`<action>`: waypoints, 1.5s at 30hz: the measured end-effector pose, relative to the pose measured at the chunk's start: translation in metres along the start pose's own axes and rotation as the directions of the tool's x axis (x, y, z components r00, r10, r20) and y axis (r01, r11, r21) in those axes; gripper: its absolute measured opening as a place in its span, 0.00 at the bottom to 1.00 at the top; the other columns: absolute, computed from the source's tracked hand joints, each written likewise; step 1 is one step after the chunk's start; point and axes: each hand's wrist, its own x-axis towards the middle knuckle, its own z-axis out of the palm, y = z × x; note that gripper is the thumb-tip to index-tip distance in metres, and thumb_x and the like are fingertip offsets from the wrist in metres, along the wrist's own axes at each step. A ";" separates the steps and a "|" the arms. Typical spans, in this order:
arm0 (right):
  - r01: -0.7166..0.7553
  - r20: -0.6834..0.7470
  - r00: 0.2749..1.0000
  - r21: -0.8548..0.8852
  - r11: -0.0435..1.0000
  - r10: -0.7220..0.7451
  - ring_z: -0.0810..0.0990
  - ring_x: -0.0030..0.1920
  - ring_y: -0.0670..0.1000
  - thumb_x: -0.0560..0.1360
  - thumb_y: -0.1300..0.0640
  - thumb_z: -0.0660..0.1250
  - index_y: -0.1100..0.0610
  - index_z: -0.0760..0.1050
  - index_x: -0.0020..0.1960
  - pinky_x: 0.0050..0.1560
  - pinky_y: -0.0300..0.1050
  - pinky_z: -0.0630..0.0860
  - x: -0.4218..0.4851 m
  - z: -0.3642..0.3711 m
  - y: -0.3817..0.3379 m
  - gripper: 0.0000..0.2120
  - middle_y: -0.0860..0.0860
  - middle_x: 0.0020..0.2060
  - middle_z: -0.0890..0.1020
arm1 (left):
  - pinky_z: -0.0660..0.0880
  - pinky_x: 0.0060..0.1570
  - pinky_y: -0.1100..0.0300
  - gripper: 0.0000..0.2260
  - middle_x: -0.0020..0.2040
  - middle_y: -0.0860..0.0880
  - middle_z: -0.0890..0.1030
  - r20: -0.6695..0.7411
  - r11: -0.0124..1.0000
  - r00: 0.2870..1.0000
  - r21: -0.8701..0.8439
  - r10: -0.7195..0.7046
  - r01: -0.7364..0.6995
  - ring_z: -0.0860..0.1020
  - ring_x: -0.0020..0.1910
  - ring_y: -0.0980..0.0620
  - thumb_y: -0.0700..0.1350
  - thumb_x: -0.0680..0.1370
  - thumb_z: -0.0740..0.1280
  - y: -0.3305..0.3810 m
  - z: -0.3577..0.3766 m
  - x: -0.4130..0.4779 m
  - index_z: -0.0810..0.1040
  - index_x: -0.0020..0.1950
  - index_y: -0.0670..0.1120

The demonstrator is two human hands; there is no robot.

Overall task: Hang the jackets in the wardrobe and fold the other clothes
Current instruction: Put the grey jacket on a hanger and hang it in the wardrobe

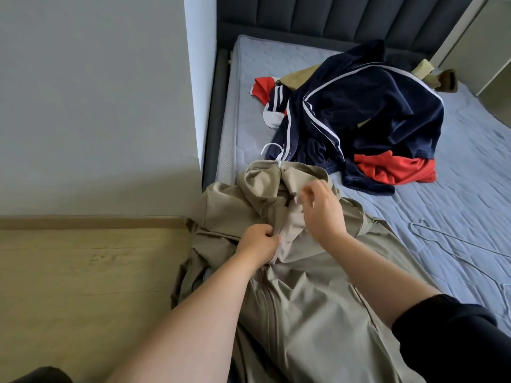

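Beige jacket (304,299) lies front up along the bed (456,203) edge, its long axis running from the person's lap away to the collar. Left hand (258,243) pinches the front placket fabric, thumb and curled fingers closed on it. Right hand (322,211) sits just beyond and right of that grip, at the collar opening, fingertips bunched as if on a zip pull; blurred, cannot tell what it holds. White hanger hook (273,152) sticks out of the collar, beyond both grips, pointing away and left. Right hand is nearer the hook. Likely step: closing the front before lifting by the hook. Navy jacket (373,111) lies heaped further beyond.
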 end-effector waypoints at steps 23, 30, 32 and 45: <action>-0.175 0.197 0.947 -0.350 0.920 0.255 0.72 0.58 0.57 0.78 0.43 0.54 0.57 0.74 0.56 0.61 0.54 0.64 0.065 0.042 0.036 0.20 0.54 0.54 0.78 | 0.68 0.41 0.56 0.08 0.38 0.40 0.75 -0.095 0.988 0.994 -0.149 -0.062 0.047 0.73 0.42 0.40 0.43 0.78 0.63 -0.014 0.010 0.020 0.75 0.45 0.38; -0.335 0.085 0.936 -0.089 0.938 0.342 0.71 0.29 0.51 0.74 0.41 0.63 0.55 0.64 0.26 0.33 0.44 0.64 0.057 0.015 0.004 0.24 0.49 0.22 0.70 | 0.68 0.47 0.62 0.14 0.56 0.52 0.78 -0.163 0.998 0.984 0.003 0.069 -0.069 0.76 0.54 0.50 0.49 0.77 0.63 0.005 0.004 0.009 0.74 0.62 0.49; -0.333 0.065 0.940 -0.031 0.943 0.334 0.69 0.27 0.49 0.72 0.41 0.65 0.54 0.63 0.25 0.30 0.44 0.62 0.056 0.007 -0.016 0.25 0.48 0.21 0.68 | 0.70 0.51 0.62 0.16 0.60 0.51 0.76 -0.175 0.993 0.980 -0.049 0.094 -0.105 0.76 0.56 0.51 0.48 0.77 0.64 0.017 -0.006 0.003 0.72 0.65 0.50; -0.019 0.022 1.000 0.309 0.951 0.013 0.68 0.26 0.46 0.69 0.42 0.70 0.56 0.68 0.26 0.29 0.41 0.65 0.064 -0.068 -0.204 0.23 0.48 0.22 0.69 | 0.69 0.62 0.58 0.22 0.64 0.47 0.73 -0.440 0.979 0.896 -0.145 0.064 -0.142 0.73 0.62 0.49 0.41 0.74 0.66 0.087 -0.143 -0.069 0.68 0.68 0.46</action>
